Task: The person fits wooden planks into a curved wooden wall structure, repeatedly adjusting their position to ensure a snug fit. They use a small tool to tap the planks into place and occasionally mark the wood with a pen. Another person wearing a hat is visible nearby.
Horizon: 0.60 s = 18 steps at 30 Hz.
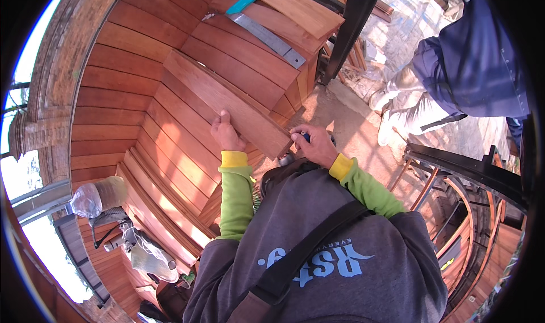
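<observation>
Left hand (227, 134) clasps long brown wooden plank (227, 99) mid-frame; right hand (318, 149) grips small blue object (306, 136). Likely steadying; next needs stillness.

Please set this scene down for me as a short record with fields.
Left hand: grips a long, flat, brown wooden board, thumb on top
Right hand: at the board's near end, holding a small dark-blue object, mostly hidden
Tool: teal-handled metal square, lying beyond the board
Nearby: person in dark-blue clothing, right side
</observation>
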Motion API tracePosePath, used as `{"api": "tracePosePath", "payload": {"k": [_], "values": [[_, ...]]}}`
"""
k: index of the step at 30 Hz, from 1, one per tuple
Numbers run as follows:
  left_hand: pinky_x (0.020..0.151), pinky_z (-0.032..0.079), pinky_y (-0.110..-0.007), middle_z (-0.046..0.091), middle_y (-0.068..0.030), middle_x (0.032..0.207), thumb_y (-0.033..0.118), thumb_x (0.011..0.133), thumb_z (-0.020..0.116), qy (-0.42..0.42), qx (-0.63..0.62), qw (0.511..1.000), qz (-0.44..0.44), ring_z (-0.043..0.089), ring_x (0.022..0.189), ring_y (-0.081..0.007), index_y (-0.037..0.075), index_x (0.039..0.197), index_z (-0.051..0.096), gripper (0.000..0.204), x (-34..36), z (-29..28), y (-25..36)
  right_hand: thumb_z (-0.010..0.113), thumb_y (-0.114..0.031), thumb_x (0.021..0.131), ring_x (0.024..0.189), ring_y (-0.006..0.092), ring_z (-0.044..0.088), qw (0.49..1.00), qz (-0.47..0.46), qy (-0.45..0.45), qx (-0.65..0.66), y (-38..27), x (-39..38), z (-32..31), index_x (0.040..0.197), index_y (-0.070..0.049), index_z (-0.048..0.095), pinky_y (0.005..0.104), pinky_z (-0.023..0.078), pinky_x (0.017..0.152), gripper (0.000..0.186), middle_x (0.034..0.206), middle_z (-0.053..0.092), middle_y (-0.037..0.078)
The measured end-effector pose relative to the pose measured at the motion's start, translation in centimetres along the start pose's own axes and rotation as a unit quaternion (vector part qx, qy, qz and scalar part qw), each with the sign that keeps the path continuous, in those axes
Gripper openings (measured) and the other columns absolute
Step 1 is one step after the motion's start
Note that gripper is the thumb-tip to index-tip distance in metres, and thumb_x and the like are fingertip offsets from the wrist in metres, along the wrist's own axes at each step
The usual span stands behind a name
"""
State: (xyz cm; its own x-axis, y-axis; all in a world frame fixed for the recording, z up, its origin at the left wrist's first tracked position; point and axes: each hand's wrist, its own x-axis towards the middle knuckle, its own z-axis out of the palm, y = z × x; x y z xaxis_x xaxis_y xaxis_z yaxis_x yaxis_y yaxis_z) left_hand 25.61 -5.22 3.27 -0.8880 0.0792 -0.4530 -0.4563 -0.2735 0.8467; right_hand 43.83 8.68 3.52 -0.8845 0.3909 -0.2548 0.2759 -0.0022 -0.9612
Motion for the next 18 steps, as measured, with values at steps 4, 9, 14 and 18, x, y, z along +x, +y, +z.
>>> {"api": "tracePosePath", "payload": {"k": [4,9,14,18], "values": [[0.069,0.055,-0.040,0.060,-0.0141,0.093,0.017,0.092,0.051,0.002,0.024,1.000,-0.013,0.061,0.080,-0.0260,-0.005,0.103,0.050,0.025,0.5,-0.4,0.0,0.053,-0.013,0.087,0.061,0.0142,0.061,1.000,-0.010,-0.010,0.014,0.1,0.4,0.7,0.092,0.003,0.060,0.0276,0.047,0.058,0.018,0.066,0.062,0.007],[0.064,0.055,-0.039,0.060,-0.0155,0.087,0.019,0.091,0.052,0.030,0.146,0.989,-0.021,0.062,0.076,-0.0251,-0.006,0.095,0.052,0.026,-0.8,1.3,1.7,0.054,-0.008,0.085,0.066,0.0146,0.061,0.996,0.015,-0.008,0.092,-0.8,0.3,0.4,0.095,0.005,0.059,0.0279,0.048,0.062,0.018,0.071,0.062,0.010],[0.050,0.053,-0.037,0.059,-0.0162,0.064,0.029,0.090,0.056,0.009,0.421,0.907,0.016,0.060,0.051,-0.0256,-0.009,0.087,0.054,0.039,0.7,0.3,2.7,0.057,-0.005,0.082,0.068,0.0166,0.061,0.997,-0.026,-0.007,0.068,0.2,0.1,0.8,0.098,0.005,0.060,0.0292,0.048,0.065,0.019,0.072,0.063,0.012],[0.044,0.050,-0.037,0.059,-0.0205,0.059,0.048,0.082,0.060,0.029,0.568,0.820,0.070,0.059,0.044,-0.0284,-0.015,0.092,0.055,0.064,0.9,1.2,3.0,0.059,-0.005,0.080,0.071,0.0215,0.063,0.998,-0.051,-0.002,0.036,0.5,0.3,0.7,0.099,0.004,0.060,0.0314,0.048,0.068,0.021,0.075,0.064,0.015]]}}
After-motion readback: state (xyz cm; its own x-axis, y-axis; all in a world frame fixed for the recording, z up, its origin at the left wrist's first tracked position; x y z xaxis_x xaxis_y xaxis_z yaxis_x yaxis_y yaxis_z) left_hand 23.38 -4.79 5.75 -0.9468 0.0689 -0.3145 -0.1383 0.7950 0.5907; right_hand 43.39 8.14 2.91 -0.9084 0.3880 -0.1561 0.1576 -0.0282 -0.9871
